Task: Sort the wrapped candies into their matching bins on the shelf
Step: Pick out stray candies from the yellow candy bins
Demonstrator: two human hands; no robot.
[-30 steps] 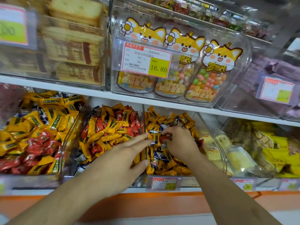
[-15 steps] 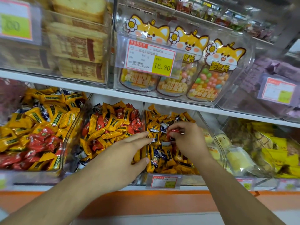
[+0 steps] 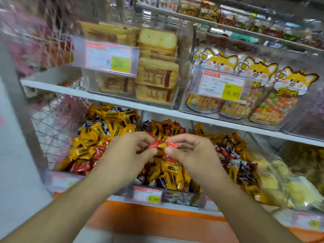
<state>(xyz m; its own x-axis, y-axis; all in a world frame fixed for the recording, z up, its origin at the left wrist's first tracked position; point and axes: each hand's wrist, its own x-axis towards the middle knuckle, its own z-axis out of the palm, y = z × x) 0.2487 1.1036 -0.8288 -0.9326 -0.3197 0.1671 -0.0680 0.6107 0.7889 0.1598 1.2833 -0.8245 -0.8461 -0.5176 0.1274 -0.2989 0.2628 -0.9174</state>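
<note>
Two bare forearms, no sleeves, watch or rings in view. Left hand [image 3: 129,153] and right hand [image 3: 191,151] bare too, ungloved, with short plain nails on visible fingertips.

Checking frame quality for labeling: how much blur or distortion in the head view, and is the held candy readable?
Head view: heavy motion blur at the left edge and top shelves; wide-angle bending tilts the shelf board; red candy, pinched between left hand and right hand, is fairly sharp, print unreadable.

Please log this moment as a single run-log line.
step: sorting candies | left hand: pinching red wrapped candy | right hand: pinching same candy | position: over middle candy bin | placed: not yet
</note>
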